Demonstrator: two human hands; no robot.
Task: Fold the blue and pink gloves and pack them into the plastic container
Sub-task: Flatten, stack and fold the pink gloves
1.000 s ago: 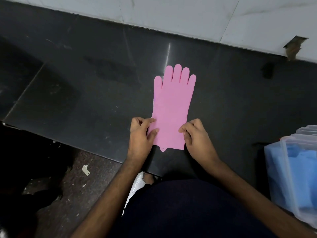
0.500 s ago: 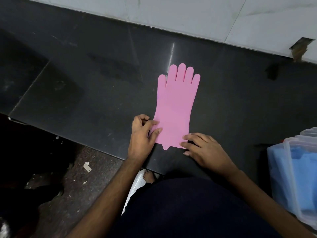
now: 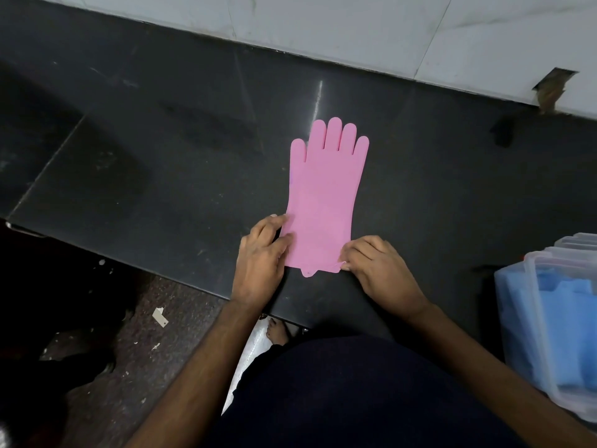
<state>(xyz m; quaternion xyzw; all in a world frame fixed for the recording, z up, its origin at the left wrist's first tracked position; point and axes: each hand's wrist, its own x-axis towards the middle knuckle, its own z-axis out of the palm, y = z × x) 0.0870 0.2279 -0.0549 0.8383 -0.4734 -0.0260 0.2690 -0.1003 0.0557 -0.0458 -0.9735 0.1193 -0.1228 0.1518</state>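
The dark polished stone worktop (image 3: 161, 176) carries all task items and ends at a white tiled wall (image 3: 355, 30) on its far side. The landmark for all positions below is the flat pink rubber glove (image 3: 324, 195).

The clear plastic container (image 3: 549, 334) stands well to the right of the pink glove, at the near right of the worktop, partly cut off by the frame edge. Folded blue gloves (image 3: 568, 321) already lie inside it, so the blue portion of the task appears complete.

The pink glove lies flat, palm area smooth, its fingers pointing toward the wall and its cuff toward the person.

The left hand (image 3: 263, 260) is at the glove's left cuff edge, fingers curled, thumb and fingertips resting on the material; whether it pinches the edge cannot be told. The right hand (image 3: 376, 263) pinches the right cuff corner between thumb and fingertips, lifting it slightly.

Step in hand, by judgement: starting the fold from the cuff.

Recommended procedure:
- Grip both cuff corners evenly.
- Carry the cuff toward the glove's fingers in one straight motion.
- Align the side edges before pressing the crease flat.
- Rubber tends to spring open; hold the fold down before transfer to the container.
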